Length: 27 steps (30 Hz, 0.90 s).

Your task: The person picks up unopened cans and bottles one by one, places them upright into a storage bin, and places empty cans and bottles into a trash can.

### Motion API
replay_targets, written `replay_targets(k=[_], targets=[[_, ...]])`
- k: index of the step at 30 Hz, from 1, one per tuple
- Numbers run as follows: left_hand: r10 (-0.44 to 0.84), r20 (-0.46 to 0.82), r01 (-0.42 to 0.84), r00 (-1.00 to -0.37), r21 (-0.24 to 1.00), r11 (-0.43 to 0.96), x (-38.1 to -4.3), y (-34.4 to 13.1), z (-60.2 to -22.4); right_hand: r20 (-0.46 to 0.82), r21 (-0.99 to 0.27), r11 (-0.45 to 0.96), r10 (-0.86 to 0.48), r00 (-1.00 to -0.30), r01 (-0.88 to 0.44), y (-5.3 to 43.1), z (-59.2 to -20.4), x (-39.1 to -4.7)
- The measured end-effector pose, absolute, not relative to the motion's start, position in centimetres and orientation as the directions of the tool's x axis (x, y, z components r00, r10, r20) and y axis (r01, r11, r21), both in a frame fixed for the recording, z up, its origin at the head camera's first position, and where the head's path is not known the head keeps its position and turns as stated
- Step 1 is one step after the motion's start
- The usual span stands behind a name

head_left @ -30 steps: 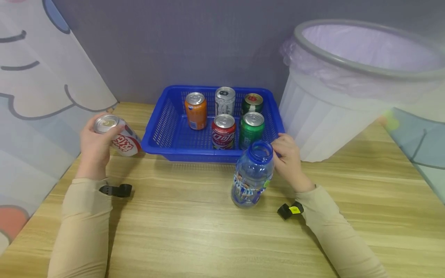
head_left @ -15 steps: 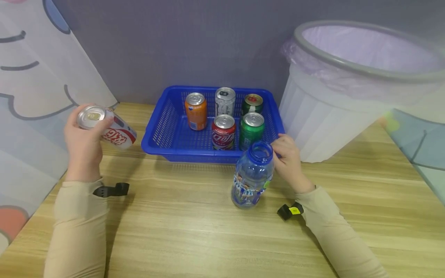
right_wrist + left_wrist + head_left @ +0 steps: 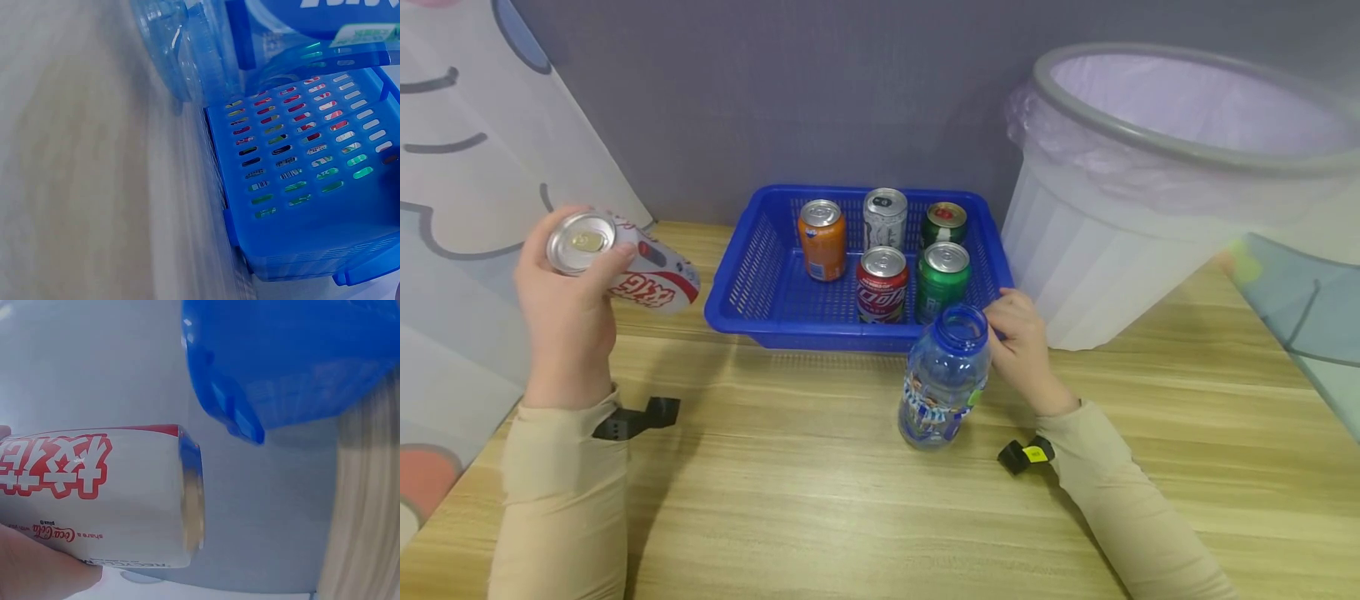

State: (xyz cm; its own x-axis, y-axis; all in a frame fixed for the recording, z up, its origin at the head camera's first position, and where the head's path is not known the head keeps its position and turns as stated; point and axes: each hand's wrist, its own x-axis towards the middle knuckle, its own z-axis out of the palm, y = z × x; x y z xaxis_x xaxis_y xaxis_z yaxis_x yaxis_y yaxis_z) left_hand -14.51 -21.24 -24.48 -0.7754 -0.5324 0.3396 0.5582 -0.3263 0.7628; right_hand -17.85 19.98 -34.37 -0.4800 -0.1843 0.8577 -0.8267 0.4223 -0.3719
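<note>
My left hand grips a white and red Coca-Cola can to the left of the basket, off the table and tilted, its lid toward the head camera. In the left wrist view the can's base points toward the blue basket's corner, apart from it. My right hand has its curled fingers on the front right corner of the blue plastic basket. A clear blue bottle, with no cap on its mouth, stands before the basket close to that hand, hiding part of it.
Inside the basket stand several cans: orange, white, red, green and dark green. A tall white bin with a lilac liner is at the right. A grey panel rises behind.
My left hand has lifted the Coca-Cola can and moved it left, tilting it further. The right hand, bottle and basket have stayed put.
</note>
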Motion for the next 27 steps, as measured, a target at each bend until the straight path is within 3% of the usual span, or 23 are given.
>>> replay_targets(k=[12, 27], targets=[[-0.473, 0.394, 0.590, -0.788, 0.704, -0.396, -14.0, -20.0, -23.7, 0.860, -0.369, 0.426, -0.181, -0.477, -0.826, 20.0, -34.2, -17.8], [-0.409, 0.347, 0.483, -0.844, 0.824, -0.297, -15.6, -16.3, -24.0, 0.857, -0.346, 0.436, -0.213, -0.469, -0.830, 20.1, -34.4, -17.8]])
